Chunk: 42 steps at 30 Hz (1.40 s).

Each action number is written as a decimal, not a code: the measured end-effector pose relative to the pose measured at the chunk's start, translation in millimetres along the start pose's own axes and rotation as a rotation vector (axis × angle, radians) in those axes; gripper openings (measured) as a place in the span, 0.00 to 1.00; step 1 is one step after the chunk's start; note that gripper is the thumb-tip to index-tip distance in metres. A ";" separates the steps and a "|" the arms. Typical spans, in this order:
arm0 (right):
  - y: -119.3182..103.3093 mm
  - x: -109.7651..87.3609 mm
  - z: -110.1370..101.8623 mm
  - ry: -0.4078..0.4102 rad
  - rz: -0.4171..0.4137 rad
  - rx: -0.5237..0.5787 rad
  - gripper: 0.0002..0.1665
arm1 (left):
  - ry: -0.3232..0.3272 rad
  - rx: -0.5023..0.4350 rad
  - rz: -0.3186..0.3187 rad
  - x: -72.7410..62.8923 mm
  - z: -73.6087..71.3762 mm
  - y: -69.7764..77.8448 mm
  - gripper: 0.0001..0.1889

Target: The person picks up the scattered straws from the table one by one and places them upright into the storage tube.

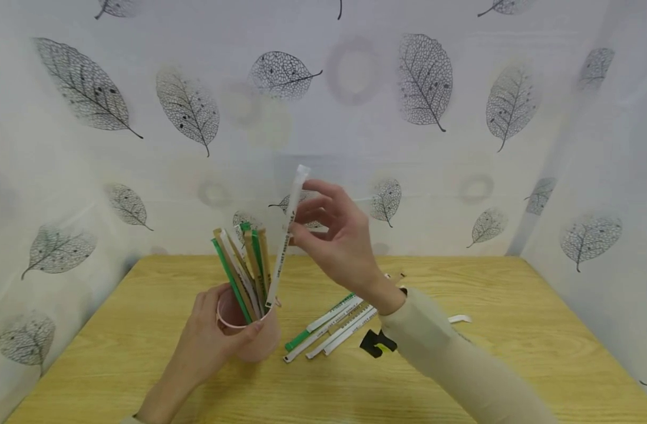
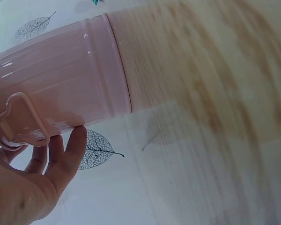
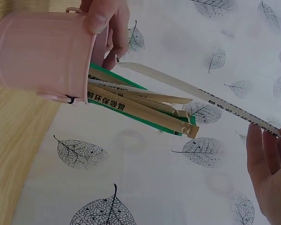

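My left hand [image 1: 207,338] grips a small pink metal bucket [image 1: 262,341] by its rim and side, with the thumb at the front of the rim. Green, brown and white paper-wrapped drinking straws [image 1: 256,262] stand in it, leaning and sticking out well above the rim. My right hand [image 1: 342,241] pinches a white paper-wrapped straw [image 1: 280,265] by its upper half. That straw slants down, its lower end right at the bucket's rim in the head view. In the right wrist view the held straw [image 3: 178,84] has its far end beside the bucket's mouth.
Several wrapped straws [image 1: 334,330], white, green and brown, lie in a loose pile right of the bucket on the wooden table [image 1: 143,330]. A black piece with a yellow mark [image 1: 376,343] lies near them, partly behind the right sleeve. Leaf-printed cloth [image 1: 323,135] surrounds the table.
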State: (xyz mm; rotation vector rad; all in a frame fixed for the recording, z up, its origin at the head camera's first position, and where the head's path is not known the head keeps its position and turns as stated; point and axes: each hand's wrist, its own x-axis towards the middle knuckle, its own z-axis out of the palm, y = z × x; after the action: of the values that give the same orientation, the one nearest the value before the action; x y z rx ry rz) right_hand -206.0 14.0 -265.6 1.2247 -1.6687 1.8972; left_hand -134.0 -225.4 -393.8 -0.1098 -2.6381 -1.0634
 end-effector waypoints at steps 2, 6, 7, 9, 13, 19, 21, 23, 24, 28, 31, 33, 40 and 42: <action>2.8 1.3 2.3 0.005 -0.015 -0.008 0.32 | 0.003 0.000 0.003 -0.1 -0.1 0.2 0.44; 11.3 2.4 6.4 0.010 -0.020 -0.037 0.31 | 0.002 -0.005 0.006 -0.3 0.2 -0.4 0.44; 13.8 2.0 7.2 0.008 -0.018 -0.049 0.31 | 0.002 -0.005 0.006 -0.3 0.3 -0.7 0.44; 18.8 1.0 9.0 0.001 -0.011 -0.069 0.30 | 0.000 -0.005 0.005 -0.2 0.8 -1.3 0.45; 27.5 -1.3 12.1 -0.025 0.002 -0.102 0.30 | -0.004 -0.005 0.006 0.1 1.2 -2.1 0.45; 36.6 -5.5 16.9 -0.086 0.015 -0.170 0.30 | -0.002 0.001 0.010 0.0 1.0 -3.0 0.45; 39.5 -7.4 18.6 -0.105 0.020 -0.184 0.30 | 0.000 0.004 0.009 -0.2 1.1 -3.3 0.45; 41.4 -9.0 20.6 -0.125 0.027 -0.196 0.30 | -0.001 0.002 0.005 -0.3 1.1 -3.5 0.45; 42.4 -9.6 21.6 -0.136 0.030 -0.198 0.30 | 0.000 0.001 0.005 -0.4 1.1 -3.5 0.45; 46.3 -11.8 25.4 -0.180 0.030 -0.203 0.30 | 0.005 -0.006 0.007 -0.5 0.7 -3.2 0.44; 49.8 -13.4 27.8 -0.207 0.018 -0.203 0.30 | 0.004 -0.012 0.009 -0.3 0.3 -3.0 0.45; 51.8 -15.0 28.9 -0.217 0.009 -0.208 0.30 | 0.001 -0.013 0.009 -0.2 0.1 -3.0 0.45; 60.1 -24.3 31.1 -0.234 0.023 -0.218 0.29 | 0.006 -0.010 0.010 -0.4 -0.1 -3.2 0.45; 62.9 -27.9 32.2 -0.243 0.028 -0.224 0.29 | 0.004 -0.011 0.007 -0.5 -0.2 -2.8 0.45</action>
State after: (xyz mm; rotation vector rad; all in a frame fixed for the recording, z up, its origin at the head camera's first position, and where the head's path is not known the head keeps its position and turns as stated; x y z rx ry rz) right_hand -223.4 -24.1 -328.9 1.3882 -1.9694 1.5734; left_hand -133.9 -227.5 -395.7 -0.1185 -2.6267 -1.0743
